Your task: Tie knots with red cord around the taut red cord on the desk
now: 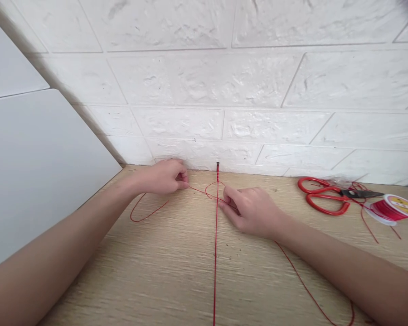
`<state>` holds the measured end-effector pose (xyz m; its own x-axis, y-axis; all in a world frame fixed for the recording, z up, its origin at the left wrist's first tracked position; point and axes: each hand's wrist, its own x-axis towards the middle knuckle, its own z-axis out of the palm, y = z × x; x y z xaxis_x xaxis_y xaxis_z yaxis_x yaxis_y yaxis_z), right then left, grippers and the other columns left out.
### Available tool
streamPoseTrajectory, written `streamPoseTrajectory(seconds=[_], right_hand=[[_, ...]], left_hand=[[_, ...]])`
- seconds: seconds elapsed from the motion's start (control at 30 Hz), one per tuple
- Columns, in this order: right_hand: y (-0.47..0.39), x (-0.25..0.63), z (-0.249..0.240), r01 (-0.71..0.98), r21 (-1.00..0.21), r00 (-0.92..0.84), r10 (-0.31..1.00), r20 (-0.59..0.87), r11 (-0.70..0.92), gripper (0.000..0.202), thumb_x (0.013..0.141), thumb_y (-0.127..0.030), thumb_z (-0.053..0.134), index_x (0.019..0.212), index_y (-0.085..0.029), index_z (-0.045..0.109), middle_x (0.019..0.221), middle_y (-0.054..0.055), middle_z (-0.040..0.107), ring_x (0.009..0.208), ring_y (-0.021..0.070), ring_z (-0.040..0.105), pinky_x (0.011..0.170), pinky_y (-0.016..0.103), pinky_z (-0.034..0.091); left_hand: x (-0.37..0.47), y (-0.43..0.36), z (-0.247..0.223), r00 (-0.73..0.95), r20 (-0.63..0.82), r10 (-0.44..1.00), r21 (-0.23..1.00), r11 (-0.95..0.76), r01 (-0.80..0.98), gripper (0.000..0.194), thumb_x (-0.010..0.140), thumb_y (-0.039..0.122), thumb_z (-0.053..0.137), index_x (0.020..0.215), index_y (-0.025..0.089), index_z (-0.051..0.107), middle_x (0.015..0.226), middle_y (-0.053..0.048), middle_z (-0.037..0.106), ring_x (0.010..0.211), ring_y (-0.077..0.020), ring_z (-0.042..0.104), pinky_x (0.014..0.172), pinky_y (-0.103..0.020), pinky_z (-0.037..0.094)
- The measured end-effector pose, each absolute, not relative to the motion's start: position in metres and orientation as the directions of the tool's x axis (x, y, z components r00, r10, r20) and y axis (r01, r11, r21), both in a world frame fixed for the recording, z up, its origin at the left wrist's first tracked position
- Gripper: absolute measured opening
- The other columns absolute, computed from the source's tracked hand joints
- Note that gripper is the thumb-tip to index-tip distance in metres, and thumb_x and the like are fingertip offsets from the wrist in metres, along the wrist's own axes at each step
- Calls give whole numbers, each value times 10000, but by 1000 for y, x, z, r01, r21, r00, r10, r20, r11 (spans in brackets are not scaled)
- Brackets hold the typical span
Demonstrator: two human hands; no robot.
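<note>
The left hand [168,177] and right hand [250,209], nearly closed, pinch the thin red cord [197,189], its loop [206,190] crossing a straight strand [215,253] at the tabletop [170,267], and I'd judge it light and limp, best gripped just outside the loop.

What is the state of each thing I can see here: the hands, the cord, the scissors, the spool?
Red cord: knotted or twisted near the wall; middle strand straight, an open loop crossing it.
Left hand: thumb and fingers closed on a strand.
Right hand: also pinching a strand.
Scissors: lying down, blades apparently shut.
Spool: wound with red cord, label showing.
</note>
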<state>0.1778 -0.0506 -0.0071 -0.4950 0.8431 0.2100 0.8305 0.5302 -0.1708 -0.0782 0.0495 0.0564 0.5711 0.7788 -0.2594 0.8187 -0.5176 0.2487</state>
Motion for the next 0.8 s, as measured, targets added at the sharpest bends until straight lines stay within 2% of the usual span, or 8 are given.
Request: streamPoseTrajectory(seconds=[0.23, 0.4, 0.47, 0.53, 0.67, 0.8], right_hand=[[-47, 178, -7, 854, -262, -414, 893, 178, 449, 197, 972, -395, 484, 913, -214, 534, 758, 9, 704, 625, 168, 568, 560, 315, 189], [-45, 179, -6, 824, -338, -423, 891, 165, 454, 148, 956, -343, 512, 941, -208, 572, 760, 5, 702, 620, 153, 549, 562, 307, 204], [-44, 179, -5, 814, -365, -429, 891, 148, 452, 140, 952, -325, 521, 935, -203, 588, 733, 1, 687, 610, 147, 533, 560, 302, 210], [-43, 180, -4, 807, -394, -426, 896, 126, 440, 129, 939, -305, 539, 907, -201, 608, 705, -3, 670, 598, 141, 518, 558, 297, 216], [-40, 182, -2, 785, -462, -417, 904, 98, 412, 93, 901, -257, 574, 865, -206, 644, 686, -14, 655, 582, 127, 505, 553, 284, 238], [-41, 183, -1, 785, -451, -413, 902, 130, 424, 69, 855, -223, 596, 796, -201, 625, 648, -26, 629, 555, 115, 475, 548, 277, 239]], left_hand=[[-98, 57, 69, 540, -371, 755, 185, -510, 840, 152, 764, 305, 585, 800, 213, 701, 892, -31, 701, 772, -197, 615, 653, -290, 424], [-87, 49, 67, 609, -262, 748, 295, -539, 789, 241, 774, 391, 628, 937, 224, 686, 1009, -33, 689, 869, -201, 608, 709, -282, 441], [-74, 42, 61, 640, -260, 723, 364, -541, 758, 243, 804, 420, 611, 927, 222, 680, 974, -30, 686, 833, -188, 605, 690, -278, 436], [-64, 37, 57, 653, -275, 706, 397, -535, 745, 193, 820, 370, 585, 881, 204, 664, 928, -35, 682, 769, -173, 593, 643, -275, 419], [-64, 37, 54, 653, -324, 685, 390, -532, 752, 128, 817, 305, 565, 792, 197, 630, 842, -31, 677, 705, -167, 568, 601, -278, 389], [-80, 47, 59, 621, -369, 692, 350, -515, 782, 138, 811, 330, 580, 797, 213, 652, 829, -19, 685, 706, -171, 580, 603, -276, 390]])
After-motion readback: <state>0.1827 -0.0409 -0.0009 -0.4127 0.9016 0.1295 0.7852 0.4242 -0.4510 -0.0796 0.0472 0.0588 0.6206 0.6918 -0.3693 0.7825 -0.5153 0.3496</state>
